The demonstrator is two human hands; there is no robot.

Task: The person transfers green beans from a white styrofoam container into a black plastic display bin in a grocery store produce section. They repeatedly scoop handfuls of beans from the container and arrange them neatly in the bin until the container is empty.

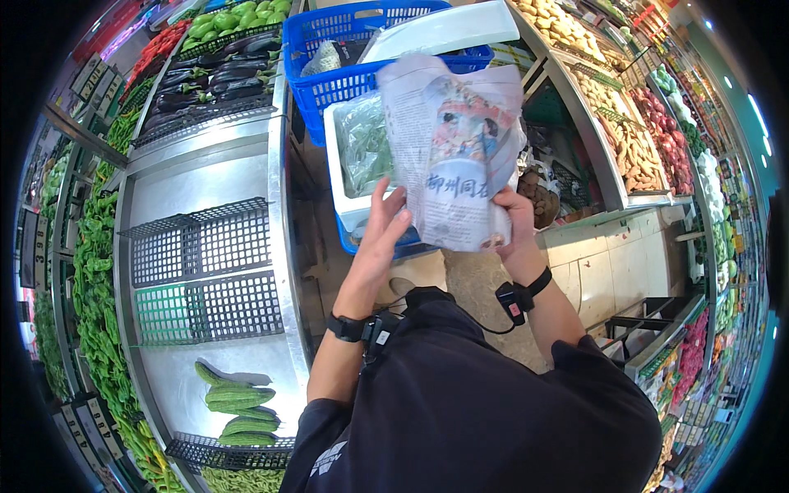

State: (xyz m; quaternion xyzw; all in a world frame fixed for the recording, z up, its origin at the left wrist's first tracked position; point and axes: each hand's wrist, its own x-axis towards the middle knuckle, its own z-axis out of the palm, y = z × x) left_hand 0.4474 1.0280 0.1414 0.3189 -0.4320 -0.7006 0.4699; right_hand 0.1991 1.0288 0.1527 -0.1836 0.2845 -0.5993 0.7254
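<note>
A printed newspaper sheet (456, 197), loosely folded and creased, is held up in front of me. My right hand (516, 219) grips its lower right edge, thumb on the near side. At the left edge of the paper is my left hand (385, 225), fingers spread; whether the fingertips touch the paper is hard to tell. Beneath and behind the sheet stands a white foam box (333, 154) with leafy greens under clear plastic (363, 145). The paper hides the box's right part.
A blue plastic crate (327, 92) with a white foam lid (450, 31) across it stands beyond the box. To the left runs a metal display counter (203, 175) with black mesh dividers (200, 243), bitter melons (243, 407) and eggplants (222, 80). Potato bins (567, 28) line the right.
</note>
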